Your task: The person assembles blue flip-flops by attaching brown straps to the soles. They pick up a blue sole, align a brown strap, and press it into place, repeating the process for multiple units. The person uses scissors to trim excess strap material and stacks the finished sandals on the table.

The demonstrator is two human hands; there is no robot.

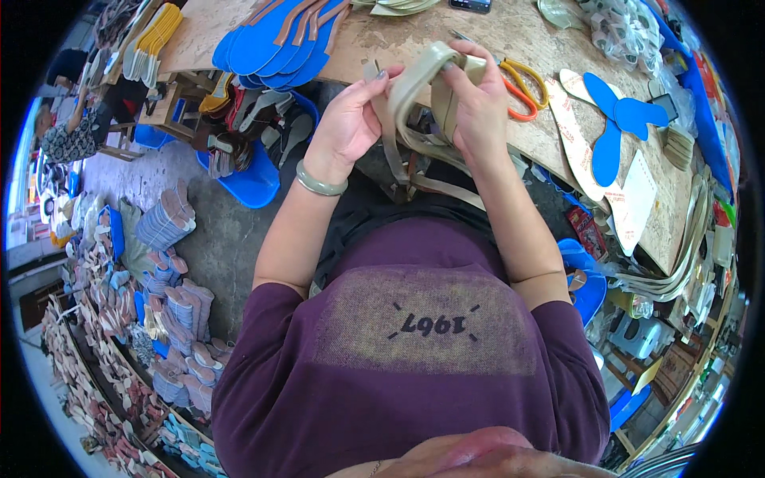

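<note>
Beige strips [408, 86]: looped between both hands, over the near edge of the table [518, 30], lower lengths hanging
Left hand [348, 119]: pinched part of a strip
Right hand [483, 107]: gripped the upper bend
Hanging loops: might have twisted or slipped lapward if either grip loosened
Scissors [535, 102]: lay just beside the right hand; a rightward swing could have knocked them
Open room: wood beyond the hands

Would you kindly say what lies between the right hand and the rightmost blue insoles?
Scissors, then a long pale sole-shaped piece, in the head view.
</note>
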